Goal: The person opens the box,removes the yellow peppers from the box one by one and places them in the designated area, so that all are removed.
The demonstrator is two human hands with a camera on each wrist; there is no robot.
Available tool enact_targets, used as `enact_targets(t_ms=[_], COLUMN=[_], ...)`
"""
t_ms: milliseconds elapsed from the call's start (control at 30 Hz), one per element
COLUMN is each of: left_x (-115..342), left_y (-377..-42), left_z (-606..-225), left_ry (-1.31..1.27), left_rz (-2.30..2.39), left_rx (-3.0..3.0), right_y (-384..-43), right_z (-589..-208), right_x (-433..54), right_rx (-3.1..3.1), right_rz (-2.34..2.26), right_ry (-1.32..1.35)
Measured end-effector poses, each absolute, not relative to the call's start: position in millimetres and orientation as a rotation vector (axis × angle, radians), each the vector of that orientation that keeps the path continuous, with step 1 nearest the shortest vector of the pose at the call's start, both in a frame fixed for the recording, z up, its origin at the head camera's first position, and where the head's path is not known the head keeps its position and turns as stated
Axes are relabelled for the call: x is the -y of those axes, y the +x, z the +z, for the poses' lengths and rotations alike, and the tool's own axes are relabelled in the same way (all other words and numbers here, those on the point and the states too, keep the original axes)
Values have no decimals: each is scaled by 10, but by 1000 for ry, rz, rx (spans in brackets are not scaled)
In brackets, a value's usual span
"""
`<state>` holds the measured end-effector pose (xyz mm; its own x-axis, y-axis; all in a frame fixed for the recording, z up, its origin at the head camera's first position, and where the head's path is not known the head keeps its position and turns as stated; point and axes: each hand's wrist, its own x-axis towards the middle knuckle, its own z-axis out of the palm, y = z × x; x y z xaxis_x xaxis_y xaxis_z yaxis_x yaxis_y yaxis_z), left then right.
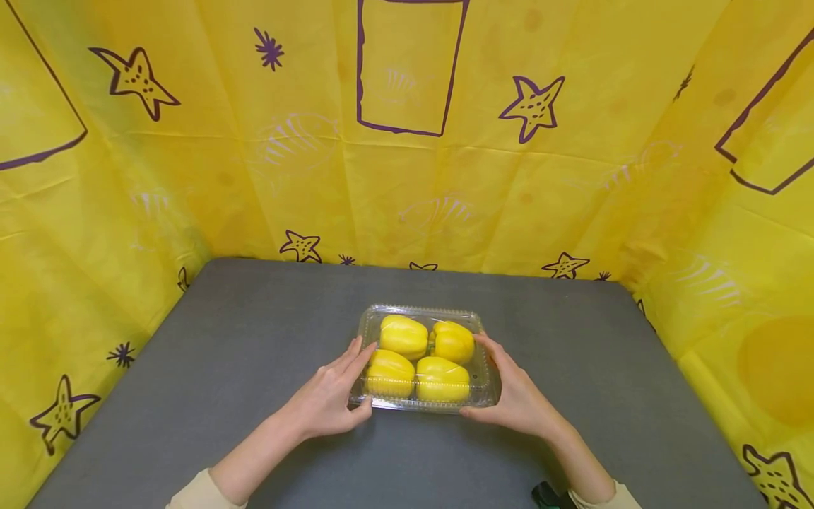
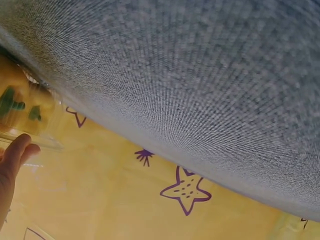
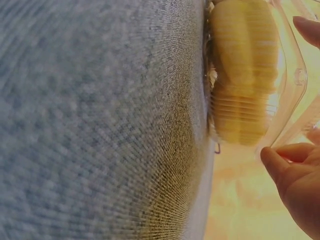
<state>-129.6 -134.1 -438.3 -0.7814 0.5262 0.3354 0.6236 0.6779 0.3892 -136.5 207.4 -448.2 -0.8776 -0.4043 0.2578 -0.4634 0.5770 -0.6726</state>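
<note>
A clear plastic clamshell container [image 1: 480,392] with a ridged rim sits on the grey table, holding several yellow bell peppers [image 1: 442,379]. My left hand [image 1: 331,396] grips its left side, thumb at the front corner and fingers over the side edge. On the opposite side my right hand [image 1: 518,396] holds the right edge, thumb at the front corner and fingertips farther back. The right wrist view shows the thumb and a finger [image 3: 272,162] pinching the rim's corner. In the left wrist view, green pepper stems [image 2: 7,101] show through the plastic above the left fingertips.
The grey tabletop [image 1: 254,339] extends around the container. Yellow cloth [image 1: 394,191] printed with starfish and fish encloses the back and both sides. A small black object [image 1: 545,495] shows beside the right wrist at the bottom edge.
</note>
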Motion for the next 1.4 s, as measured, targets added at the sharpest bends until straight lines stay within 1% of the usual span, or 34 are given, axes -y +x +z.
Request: enact_targets(t_ms=[567,1400], left_x=[1411,1462], left_y=[-1365,-1384], left_z=[-4360,-4378], left_ry=[-1026,-1087], left_rz=[-716,-752], left_rx=[2612,2585], right_y=[-1358,-1362], right_z=[-4475,-4500], right_x=[-2070,-2080], right_rx=[2737,2722], right_rz=[1256,1247], right_ry=[711,731])
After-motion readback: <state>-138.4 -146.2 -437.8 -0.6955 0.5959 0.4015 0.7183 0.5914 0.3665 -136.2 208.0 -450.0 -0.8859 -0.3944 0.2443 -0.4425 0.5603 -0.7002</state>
